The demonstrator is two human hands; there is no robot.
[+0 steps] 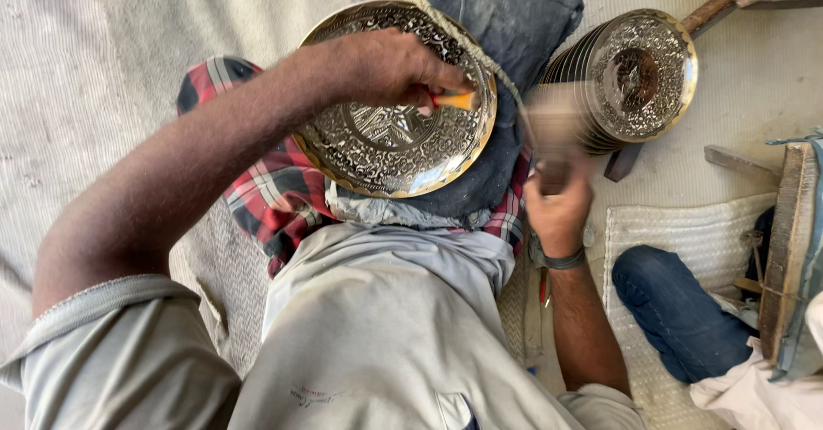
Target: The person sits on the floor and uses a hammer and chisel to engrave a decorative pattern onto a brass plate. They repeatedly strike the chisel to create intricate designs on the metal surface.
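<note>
The engraved brass plate (390, 130) rests tilted on a dark cushion (489, 18) over a red plaid cloth (274, 194), propped against the person's raised knee. The left hand (386, 70) is closed around a short orange-handled chisel (454, 100), its tip set on the plate's patterned centre. The right hand (557, 207) is clenched on a hammer (549, 126), blurred just beside the plate's right rim. The plate appears stiff, thin, moderately light and polished, so likely slippery; grip is best taken at the scalloped rim. A stack of similar plates (634, 78) stands nearby on the floor mat (69, 96).
</note>
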